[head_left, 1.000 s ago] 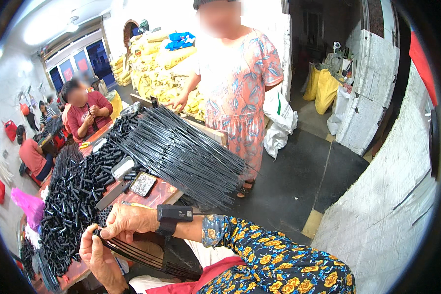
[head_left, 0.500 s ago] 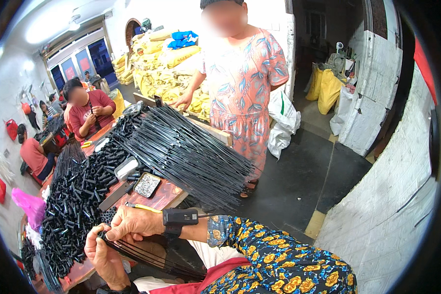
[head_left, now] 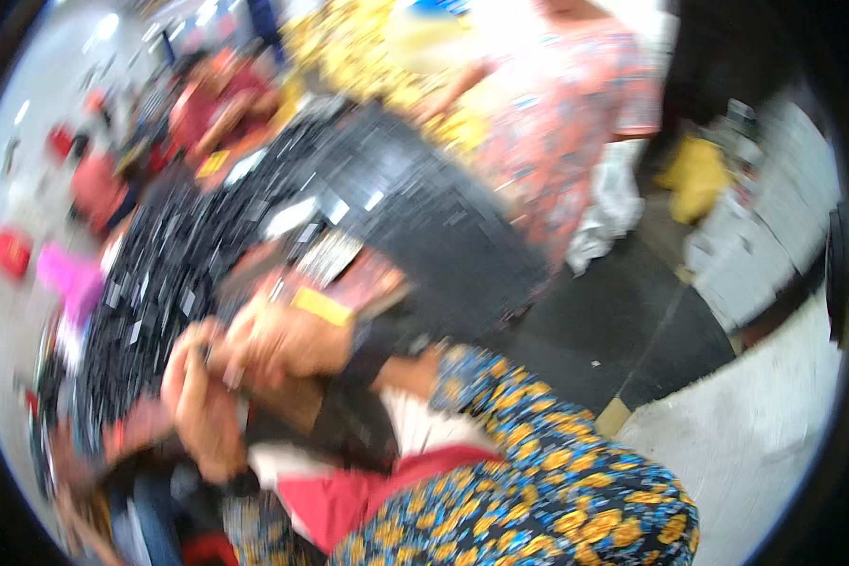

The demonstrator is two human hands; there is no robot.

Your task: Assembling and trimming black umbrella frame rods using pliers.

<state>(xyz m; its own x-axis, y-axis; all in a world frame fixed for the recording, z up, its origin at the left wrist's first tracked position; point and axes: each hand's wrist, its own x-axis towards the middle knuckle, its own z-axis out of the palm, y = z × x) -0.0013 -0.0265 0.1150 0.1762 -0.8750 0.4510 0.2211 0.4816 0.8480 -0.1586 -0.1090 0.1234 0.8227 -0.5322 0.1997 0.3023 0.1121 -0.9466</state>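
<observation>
The view is smeared by motion. My left hand [head_left: 198, 406] and my right hand [head_left: 291, 341] meet at the near edge of the workbench, fingers curled together. A small dark bit shows at the left fingertips; its kind is too blurred to tell. What the right fingers grip is hidden. Beyond my hands spreads a heap of short black tubes [head_left: 156, 292]. A thick bundle of long black rods [head_left: 415, 203] lies farther right. Next to it is a shallow tray [head_left: 330, 258] of small pale pieces. A yellow-handled tool [head_left: 322, 307] appears just behind my right hand.
A white container [head_left: 291, 218] stands among the tubes. Across the bench is a person in a pink patterned outfit [head_left: 566, 123]; another in dark red [head_left: 222, 108] sits far left. Yellow sacks [head_left: 349, 52] are stacked behind. A pink bag [head_left: 74, 283] hangs at the left edge.
The whole view has shifted and blurred, with the bench now lower and farther right. My hands stay close together; the thin black rods seen beneath them before are no longer distinct.
</observation>
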